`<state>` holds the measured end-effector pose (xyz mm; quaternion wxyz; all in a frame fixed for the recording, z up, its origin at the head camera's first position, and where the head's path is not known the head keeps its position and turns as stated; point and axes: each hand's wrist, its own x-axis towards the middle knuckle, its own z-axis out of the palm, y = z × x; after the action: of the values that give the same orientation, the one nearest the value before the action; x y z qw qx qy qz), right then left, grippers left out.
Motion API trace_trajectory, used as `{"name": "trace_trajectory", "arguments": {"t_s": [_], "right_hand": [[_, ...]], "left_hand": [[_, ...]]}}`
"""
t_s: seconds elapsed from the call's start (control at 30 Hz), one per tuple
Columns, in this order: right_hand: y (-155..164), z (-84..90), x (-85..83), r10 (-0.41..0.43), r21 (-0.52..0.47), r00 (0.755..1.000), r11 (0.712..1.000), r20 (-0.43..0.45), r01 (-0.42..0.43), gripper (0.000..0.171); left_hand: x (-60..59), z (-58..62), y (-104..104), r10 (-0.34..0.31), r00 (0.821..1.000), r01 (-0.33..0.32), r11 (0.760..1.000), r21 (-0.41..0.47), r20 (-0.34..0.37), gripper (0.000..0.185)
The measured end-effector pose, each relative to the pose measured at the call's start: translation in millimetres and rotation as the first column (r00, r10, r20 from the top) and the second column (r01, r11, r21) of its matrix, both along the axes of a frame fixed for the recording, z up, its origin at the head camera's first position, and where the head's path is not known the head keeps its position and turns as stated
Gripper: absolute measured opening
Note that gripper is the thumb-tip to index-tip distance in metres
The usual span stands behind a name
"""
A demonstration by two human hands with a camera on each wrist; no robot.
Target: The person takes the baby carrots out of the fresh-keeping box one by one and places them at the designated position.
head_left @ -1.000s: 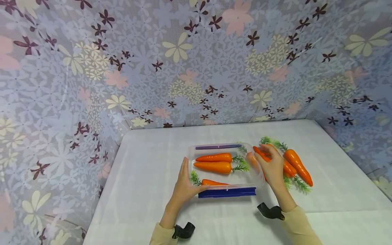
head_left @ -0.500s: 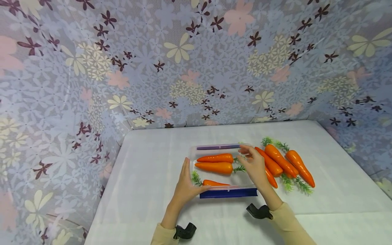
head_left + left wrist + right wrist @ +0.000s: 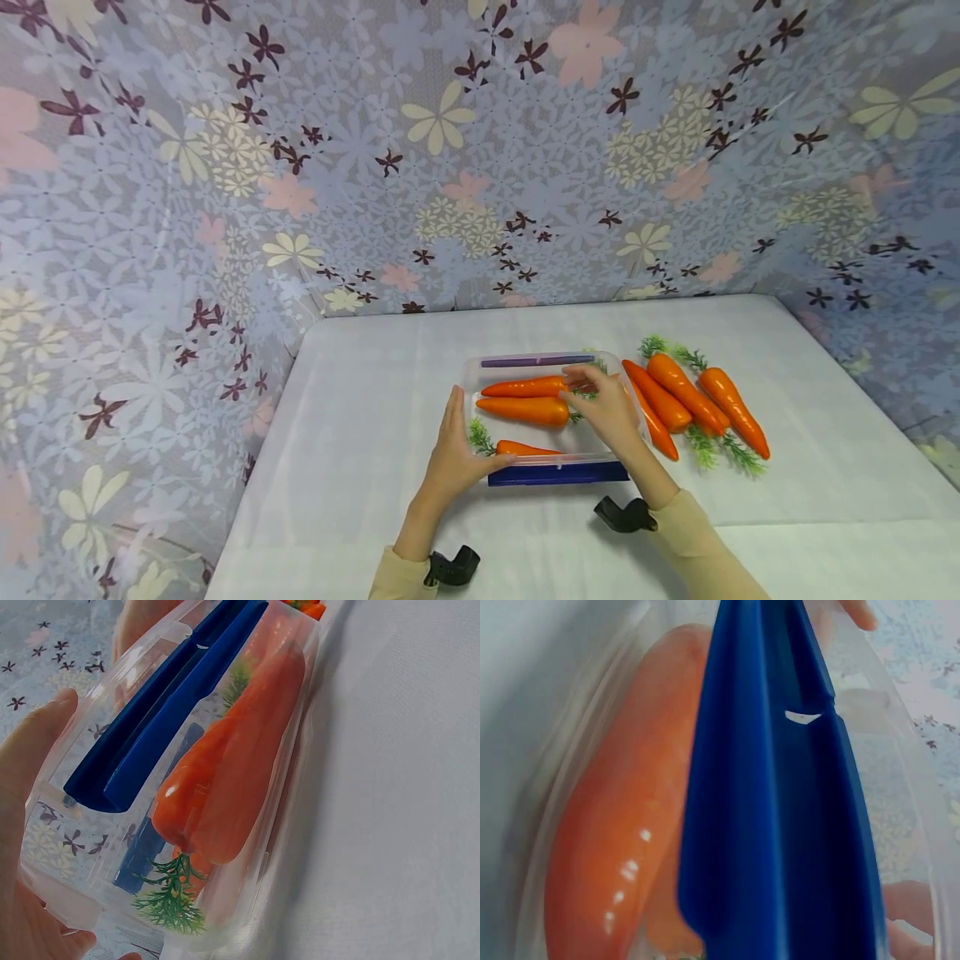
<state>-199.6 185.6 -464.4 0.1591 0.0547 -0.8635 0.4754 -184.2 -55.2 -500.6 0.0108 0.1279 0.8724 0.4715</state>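
Right hand (image 3: 609,410) moved from loose carrots (image 3: 693,398) onto box (image 3: 480,371).

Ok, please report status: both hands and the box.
Left hand flat against clear box. Right hand over box, at carrot tops. Three carrots outside.

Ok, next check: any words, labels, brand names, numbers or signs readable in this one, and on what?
None: no text shows in any view.
The clear box with its blue latches is unmarked.
The carrots inside it and the carrots on the table carry no label.
The backdrop bears only printed flowers.
The left hand and right hand cover part of the box, so hidden marks cannot be ruled out.
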Motion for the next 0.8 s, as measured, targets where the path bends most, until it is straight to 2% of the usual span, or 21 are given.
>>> {"name": "trace_trajectory", "arguments": {"t_s": [0.1, 0.27, 0.5, 0.8], "right_hand": [[1.2, -3.1, -3.7, 0.069, -0.039, 0.995, 0.997, 0.072, -0.066, 0.034], [1.6, -6.2, -7.4, 0.171, -0.075, 0.972, 0.984, 0.158, -0.161, 0.04], [1.0, -8.6, -7.8, 0.2, 0.003, 0.962, 0.979, 0.183, -0.204, 0.038], [2.2, -8.7, -8.6, 0.207, 0.056, 0.942, 0.972, 0.265, -0.23, 0.038]], "left_hand": [[-0.2, -0.7, -0.3, 0.0, 1.0, 0.0, 1.0, 0.004, -0.002, 0.119], [-0.1, -1.7, -0.8, -0.002, 1.0, 0.002, 1.0, 0.006, -0.006, 0.119], [0.1, -1.3, 0.0, -0.003, 1.0, 0.003, 1.0, 0.009, -0.013, 0.119], [-0.2, -0.8, 0.1, 0.003, 1.0, -0.003, 1.0, 0.0, 0.006, 0.119]]}}
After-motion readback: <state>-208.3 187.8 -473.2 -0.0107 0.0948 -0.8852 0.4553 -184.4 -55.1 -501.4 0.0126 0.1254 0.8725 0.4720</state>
